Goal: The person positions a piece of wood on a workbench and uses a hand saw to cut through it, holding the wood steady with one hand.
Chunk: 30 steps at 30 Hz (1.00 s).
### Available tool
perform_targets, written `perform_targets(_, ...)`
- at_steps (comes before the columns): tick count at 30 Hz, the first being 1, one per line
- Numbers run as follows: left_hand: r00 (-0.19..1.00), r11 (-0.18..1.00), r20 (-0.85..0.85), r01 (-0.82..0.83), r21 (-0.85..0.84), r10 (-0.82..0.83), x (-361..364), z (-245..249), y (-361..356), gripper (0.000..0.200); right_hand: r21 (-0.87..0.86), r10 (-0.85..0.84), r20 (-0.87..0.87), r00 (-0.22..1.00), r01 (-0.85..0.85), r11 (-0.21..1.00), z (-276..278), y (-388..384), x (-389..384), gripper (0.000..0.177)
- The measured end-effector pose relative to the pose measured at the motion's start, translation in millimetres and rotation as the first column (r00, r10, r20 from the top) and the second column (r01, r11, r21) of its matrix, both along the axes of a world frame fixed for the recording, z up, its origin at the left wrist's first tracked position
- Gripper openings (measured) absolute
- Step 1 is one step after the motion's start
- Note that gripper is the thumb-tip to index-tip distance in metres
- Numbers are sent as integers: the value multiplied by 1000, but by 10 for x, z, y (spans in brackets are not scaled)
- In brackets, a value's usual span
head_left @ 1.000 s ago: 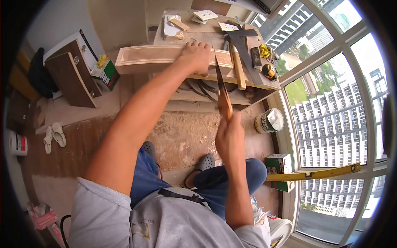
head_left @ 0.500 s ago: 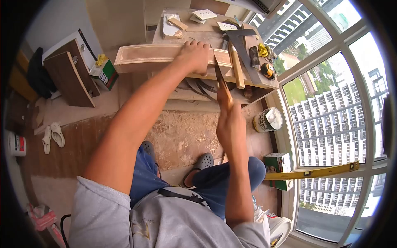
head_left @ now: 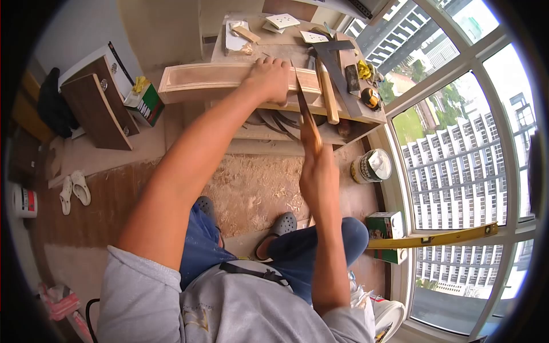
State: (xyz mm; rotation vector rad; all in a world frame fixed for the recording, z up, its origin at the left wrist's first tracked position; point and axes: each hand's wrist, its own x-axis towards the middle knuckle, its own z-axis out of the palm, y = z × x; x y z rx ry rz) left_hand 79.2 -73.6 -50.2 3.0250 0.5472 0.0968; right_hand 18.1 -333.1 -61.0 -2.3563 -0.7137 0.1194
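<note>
A long pale wooden piece [head_left: 206, 77] with moulded edges lies across the workbench, its left end jutting past the bench. My left hand [head_left: 270, 80] is closed over its top, pressing it from above. In my right hand [head_left: 319, 171] is the wooden handle of a handsaw [head_left: 306, 111]. The narrow dark blade points away from me and crosses the wooden piece just right of my left hand. Right beside the saw rests a chisel-like tool with a long wooden handle [head_left: 329, 97]. Next to that lies a dark metal square [head_left: 338, 74].
The workbench [head_left: 374, 114] also bears a tape measure [head_left: 370, 98] and white socket plates [head_left: 283, 21]. Wood shavings [head_left: 251, 188] cover the floor. A bucket [head_left: 372, 166] and yellow spirit level [head_left: 434, 237] are by the windows. Dark panels [head_left: 94, 111] lean at left.
Almost nothing differs. The saw, both hands and the wooden piece keep nearly the same places, with the whole view shifted very slightly.
</note>
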Motion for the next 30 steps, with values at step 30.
perform_targets(30,1000,1000,27,0,10,-1,23,-34,2,94,19,15,-9,1000,-15,1000,27,164,104,26)
